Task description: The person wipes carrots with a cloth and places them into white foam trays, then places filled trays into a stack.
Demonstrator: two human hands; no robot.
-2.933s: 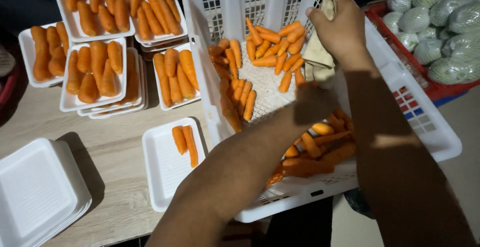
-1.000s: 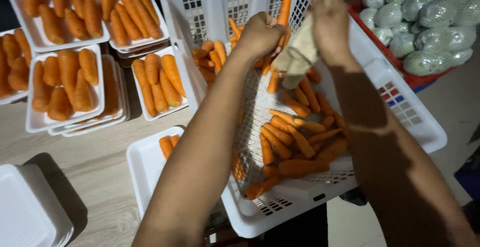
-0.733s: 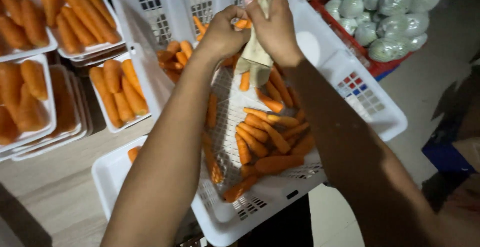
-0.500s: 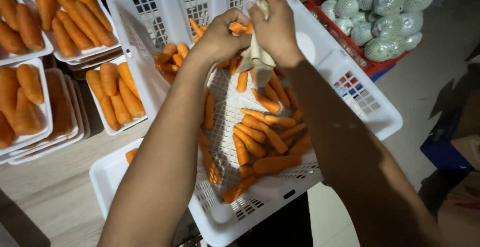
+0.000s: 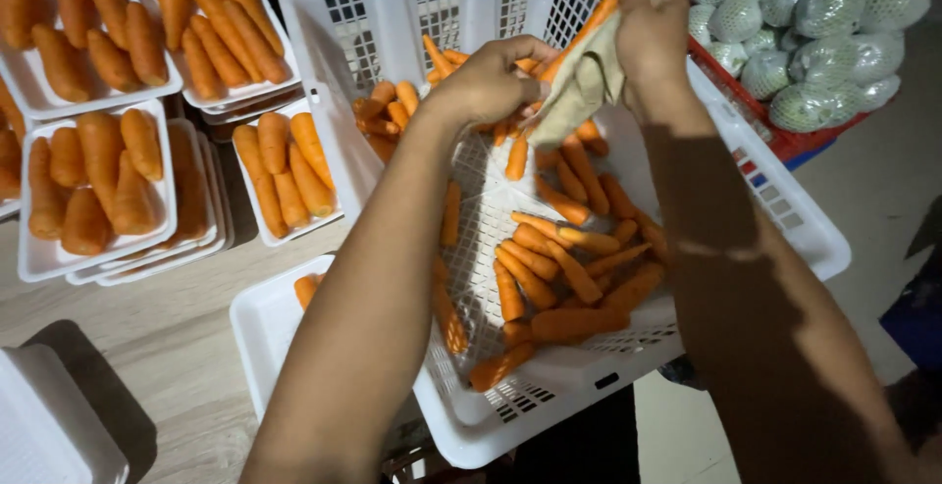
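Currently, at far left, filled white foam trays (image 5: pixel 93 190) of carrots stand in stacks on the wooden table (image 5: pixel 167 337). An empty foam tray (image 5: pixel 49 435) lies at the lower left corner. Just beside the basket, a partly filled tray (image 5: pixel 267 332) holds one visible carrot piece; the left forearm covers the rest.

The white plastic basket (image 5: pixel 471 13) occupies the centre, tilted, with loose carrots (image 5: pixel 559 258) spread over its perforated floor.

Above the basket, the left hand (image 5: pixel 486 82) is curled closed around the lower end of a carrot (image 5: pixel 589 28) and the edge of a beige cloth (image 5: pixel 584 87). The right hand (image 5: pixel 653 38) is closed on the cloth, which is wrapped round that carrot; only the carrot's upper end shows, pointing toward the basket's back wall.

At far right, a red crate (image 5: pixel 775 131) holds pale green vegetables in netting (image 5: pixel 805 28).
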